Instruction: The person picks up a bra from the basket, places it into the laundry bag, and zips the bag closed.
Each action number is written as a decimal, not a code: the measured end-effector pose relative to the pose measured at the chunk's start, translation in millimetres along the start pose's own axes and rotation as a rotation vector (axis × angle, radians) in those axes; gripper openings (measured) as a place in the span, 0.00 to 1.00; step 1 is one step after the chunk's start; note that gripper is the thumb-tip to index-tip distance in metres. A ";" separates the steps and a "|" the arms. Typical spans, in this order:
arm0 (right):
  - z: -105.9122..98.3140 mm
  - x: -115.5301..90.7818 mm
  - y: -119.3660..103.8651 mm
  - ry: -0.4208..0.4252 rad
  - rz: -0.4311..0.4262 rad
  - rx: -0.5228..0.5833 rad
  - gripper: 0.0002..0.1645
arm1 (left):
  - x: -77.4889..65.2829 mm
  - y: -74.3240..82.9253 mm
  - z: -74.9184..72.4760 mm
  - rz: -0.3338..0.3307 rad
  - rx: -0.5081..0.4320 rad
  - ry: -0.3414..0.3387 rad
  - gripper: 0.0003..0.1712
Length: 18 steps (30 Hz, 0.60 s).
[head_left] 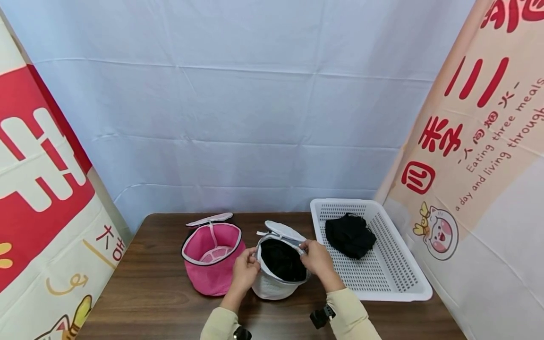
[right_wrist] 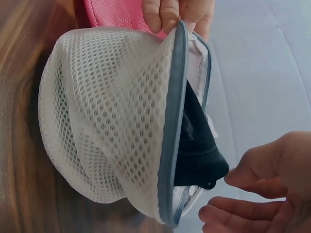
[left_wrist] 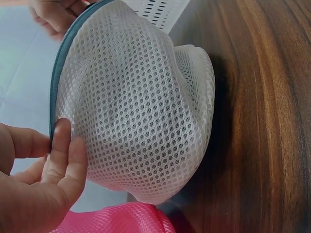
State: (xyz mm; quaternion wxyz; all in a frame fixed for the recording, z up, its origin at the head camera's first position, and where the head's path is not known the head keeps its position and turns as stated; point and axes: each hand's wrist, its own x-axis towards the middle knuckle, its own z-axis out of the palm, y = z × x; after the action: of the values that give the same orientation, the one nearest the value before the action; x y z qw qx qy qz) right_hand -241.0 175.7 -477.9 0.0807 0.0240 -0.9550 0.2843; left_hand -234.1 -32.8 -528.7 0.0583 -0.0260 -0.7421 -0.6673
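- I had the white bag [head_left: 274, 289] standing on the table [head_left: 146, 283] between the two hands, mouth upward, the lid [head_left: 285, 230] folded back on the far side.
- My left hand [head_left: 246, 270] pinched the left of its zipper rim between thumb and fingers.
- My right hand [head_left: 318, 259] hung at the opposite side, thumb and fingers parted, gripping nothing.
- The relation I judged decisive: the black cloth [right_wrist: 199, 150] inside stuck up past the rim, its corner at the right thumb; I couldn't tell whether they touched. The right hand was nearer that corner, so tucking it down seemed to fall to that side.
- The pink bag [head_left: 212, 278] stood just beside the left hand; the basket [head_left: 405, 289], with more black fabric [head_left: 350, 236], lay to the right.
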 end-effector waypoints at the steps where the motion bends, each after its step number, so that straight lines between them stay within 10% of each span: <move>1: 0.4 0.6 0.8 0.000 -0.001 0.002 0.12 | 0.3 -0.1 -0.4 0.001 0.003 -0.001 0.23; 18: 13.1 8.9 16.4 -0.030 0.055 -0.041 0.16 | -0.3 -0.2 -4.3 0.006 0.008 -0.003 0.21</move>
State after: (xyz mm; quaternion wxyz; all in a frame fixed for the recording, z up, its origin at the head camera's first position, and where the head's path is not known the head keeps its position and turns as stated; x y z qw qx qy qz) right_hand -253.1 182.2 -496.1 0.0591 0.0004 -0.9621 0.2664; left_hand -233.6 -37.0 -528.5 0.0595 -0.0291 -0.7447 -0.6642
